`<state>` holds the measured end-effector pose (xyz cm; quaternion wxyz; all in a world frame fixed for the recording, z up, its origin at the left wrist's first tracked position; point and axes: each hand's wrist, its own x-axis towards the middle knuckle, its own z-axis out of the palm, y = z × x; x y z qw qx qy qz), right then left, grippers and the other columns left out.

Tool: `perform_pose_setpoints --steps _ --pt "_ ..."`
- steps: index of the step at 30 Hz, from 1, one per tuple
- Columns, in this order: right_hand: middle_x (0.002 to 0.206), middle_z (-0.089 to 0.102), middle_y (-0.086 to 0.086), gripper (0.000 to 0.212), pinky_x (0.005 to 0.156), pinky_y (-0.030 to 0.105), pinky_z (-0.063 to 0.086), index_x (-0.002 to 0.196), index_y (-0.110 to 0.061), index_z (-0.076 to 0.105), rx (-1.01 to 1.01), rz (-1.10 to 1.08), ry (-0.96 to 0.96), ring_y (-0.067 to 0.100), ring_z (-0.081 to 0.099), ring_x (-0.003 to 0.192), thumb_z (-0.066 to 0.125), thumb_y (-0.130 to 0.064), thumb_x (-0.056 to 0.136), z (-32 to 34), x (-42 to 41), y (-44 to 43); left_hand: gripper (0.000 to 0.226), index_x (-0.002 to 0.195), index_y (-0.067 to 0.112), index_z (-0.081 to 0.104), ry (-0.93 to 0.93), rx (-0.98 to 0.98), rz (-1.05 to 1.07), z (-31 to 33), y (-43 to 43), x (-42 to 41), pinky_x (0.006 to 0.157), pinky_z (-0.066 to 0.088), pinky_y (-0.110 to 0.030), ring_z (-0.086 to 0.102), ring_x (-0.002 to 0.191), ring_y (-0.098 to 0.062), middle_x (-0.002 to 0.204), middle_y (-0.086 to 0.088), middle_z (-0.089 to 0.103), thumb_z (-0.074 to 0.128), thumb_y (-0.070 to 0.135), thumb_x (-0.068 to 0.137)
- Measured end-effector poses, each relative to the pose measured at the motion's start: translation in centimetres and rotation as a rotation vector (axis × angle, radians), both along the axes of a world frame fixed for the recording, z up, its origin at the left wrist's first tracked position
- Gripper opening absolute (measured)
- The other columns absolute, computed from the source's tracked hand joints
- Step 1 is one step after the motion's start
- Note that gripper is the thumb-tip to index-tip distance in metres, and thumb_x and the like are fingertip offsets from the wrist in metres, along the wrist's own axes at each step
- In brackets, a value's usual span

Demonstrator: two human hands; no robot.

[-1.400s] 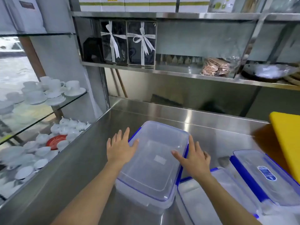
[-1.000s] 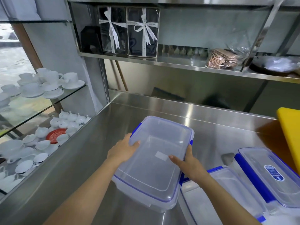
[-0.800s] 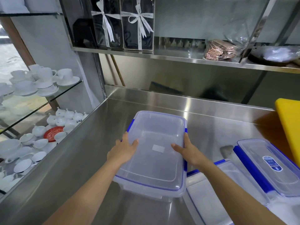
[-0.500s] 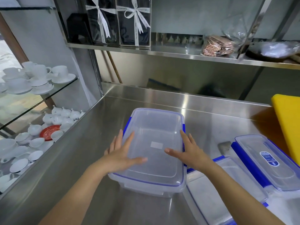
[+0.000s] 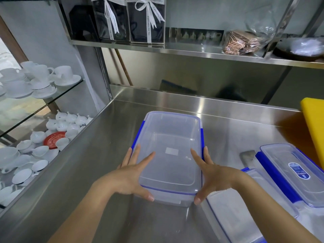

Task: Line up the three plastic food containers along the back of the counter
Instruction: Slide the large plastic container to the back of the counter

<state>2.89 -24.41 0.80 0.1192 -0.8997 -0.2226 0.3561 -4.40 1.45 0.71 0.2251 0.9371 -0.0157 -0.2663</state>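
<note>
Your left hand and right hand press flat, fingers spread, against the near corners of the clear lidded container, which sits lengthwise on the steel surface. Bare steel lies between its far edge and the back wall. Two more containers crowd your right side, one touching the yellow board.
</note>
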Motion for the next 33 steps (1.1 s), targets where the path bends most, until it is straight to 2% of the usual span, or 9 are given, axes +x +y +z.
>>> perform_pose_setpoints --steps 4,11,21,23,26,28,31,33 --pt "0.147 -0.043 -0.001 0.138 0.114 0.038 0.032 0.135 -0.041 -0.035 0.015 -0.026 -0.002 0.029 0.019 0.144 0.081 -0.047 0.06 0.1 2.1 0.5 0.123 0.136 0.057 -0.013 -0.02 -0.028 0.008 -0.2 0.9 2.6 0.118 0.007 -0.048 -0.044 0.13 -0.01 0.142 0.017 -0.047 0.082 0.048 0.058" --pt "0.15 -0.038 -0.009 0.14 0.118 0.044 0.024 0.135 -0.048 -0.029 0.112 -0.125 0.02 0.025 0.004 0.147 0.085 -0.048 0.053 -0.1 8.2 1.2 0.115 0.14 0.054 0.005 -0.123 -0.114 0.069 -0.6 2.0 8.6 0.118 0.009 -0.047 -0.035 0.136 -0.006 0.15 0.019 -0.033 0.084 0.044 0.057" --pt "0.156 -0.022 -0.008 0.13 0.117 0.042 0.023 0.145 -0.04 -0.014 0.187 -0.222 -0.009 0.023 0.006 0.146 0.084 -0.039 0.06 -0.5 12.9 2.0 0.112 0.142 0.048 0.014 -0.163 -0.128 0.101 -0.9 2.5 14.3 0.117 0.008 -0.047 -0.03 0.139 -0.008 0.154 0.016 -0.025 0.085 0.038 0.057" --pt "0.159 -0.009 -0.006 0.125 0.117 0.042 0.024 0.146 -0.037 -0.009 0.213 -0.254 -0.046 0.023 0.012 0.145 0.083 -0.039 0.062 -0.3 13.1 2.0 0.111 0.143 0.047 0.014 -0.171 -0.119 0.109 -1.1 2.5 15.1 0.117 0.008 -0.048 -0.029 0.14 -0.01 0.155 0.013 -0.024 0.085 0.038 0.057" --pt "0.153 0.025 0.0 0.106 0.111 0.039 0.03 0.148 -0.029 0.004 0.28 -0.301 -0.088 0.023 0.029 0.138 0.078 -0.029 0.072 0.1 12.6 2.1 0.111 0.143 0.046 0.015 -0.178 -0.108 0.118 -1.1 2.6 16.0 0.118 0.006 -0.049 -0.028 0.14 -0.012 0.156 0.01 -0.023 0.085 0.04 0.057" --pt "0.147 0.036 -0.001 0.098 0.109 0.039 0.033 0.147 -0.029 0.011 0.289 -0.319 -0.118 0.023 0.035 0.136 0.076 -0.029 0.074 0.3 12.0 2.1 0.109 0.143 0.045 0.014 -0.188 -0.08 0.107 -1.3 2.6 16.1 0.118 0.005 -0.049 -0.028 0.141 -0.014 0.156 0.008 -0.022 0.083 0.042 0.059" --pt "0.141 0.047 -0.002 0.087 0.103 0.042 0.041 0.141 -0.033 0.027 0.253 -0.347 -0.198 0.025 0.046 0.128 0.077 -0.041 0.07 0.6 11.0 2.2 0.103 0.143 0.045 0.013 -0.243 0.002 0.078 -1.6 2.3 15.5 0.118 0.0 -0.051 -0.025 0.142 -0.016 0.158 0.005 -0.017 0.077 0.051 0.063" --pt "0.136 0.053 0.001 0.078 0.099 0.044 0.045 0.136 -0.032 0.035 0.151 -0.349 -0.309 0.026 0.052 0.12 0.072 -0.051 0.07 0.6 10.0 2.2 0.095 0.143 0.045 0.014 -0.279 0.045 0.077 -1.7 2.0 14.8 0.118 0.0 -0.049 -0.022 0.144 -0.017 0.159 0.004 -0.012 0.072 0.054 0.068"
